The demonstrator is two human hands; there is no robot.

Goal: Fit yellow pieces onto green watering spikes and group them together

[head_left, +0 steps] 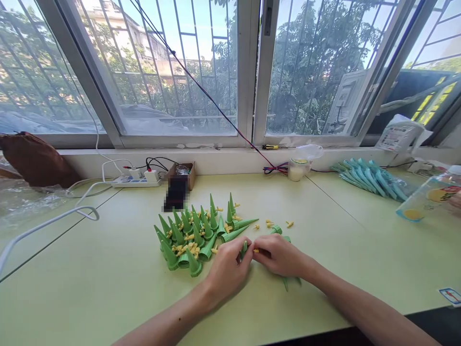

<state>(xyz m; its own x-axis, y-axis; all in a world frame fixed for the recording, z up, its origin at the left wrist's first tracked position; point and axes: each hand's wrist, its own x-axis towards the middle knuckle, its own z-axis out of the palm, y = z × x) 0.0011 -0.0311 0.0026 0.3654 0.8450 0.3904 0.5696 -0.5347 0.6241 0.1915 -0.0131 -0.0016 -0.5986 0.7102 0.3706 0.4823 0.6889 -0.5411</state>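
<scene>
My left hand (232, 262) is closed around a green plastic cone (244, 250), of which only a part shows between thumb and fingers. Right beside it, my right hand (277, 253) pinches a small yellow plastic piece (256, 250), its fingertips meeting those of the left. Whether the two parts touch is hidden by the fingers. To the left spreads a group of green cones (197, 235), many upright and some on their sides, with small yellow pieces (192, 248) scattered among them. A few more green cones (285, 283) lie partly under my right hand.
Loose yellow pieces (290, 224) lie beyond my hands. Farther back are a power strip (139, 179), a small cardboard box (190, 175), a lidded jar (297, 170) and a stack of teal packets (372, 178). At far right, another person's hand (454, 204) is by a printed pouch (425, 197).
</scene>
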